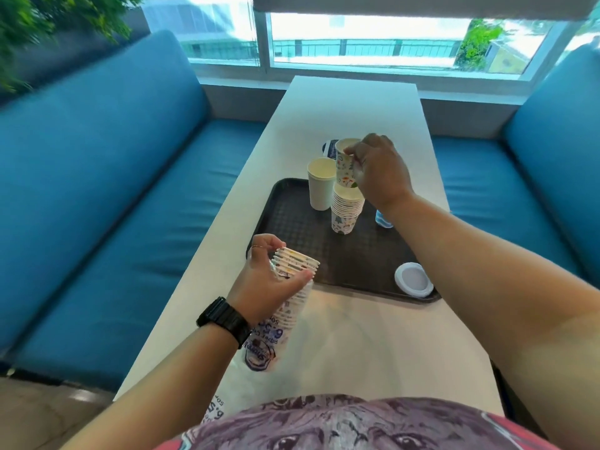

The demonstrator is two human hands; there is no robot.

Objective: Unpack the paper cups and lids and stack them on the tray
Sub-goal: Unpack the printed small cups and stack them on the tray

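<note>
Pinching cup (344, 167) between right fingers (357, 154)

Single head-worn wide-angle view, looking forward and down along a narrow white bench (341, 336) toward a window (367, 40) at the far end. Mounted high and close: patterned shirt (341, 423) filling the bottom edge, both forearms reaching in from the lower corners, left hand (266, 277) near the lens, right hand (380, 170) farther out over a dark tray (367, 264) at mid-frame. Strong fisheye bending at the edges, curving the blue sofas (97, 196) on either side. No second view to overlap with.
</note>
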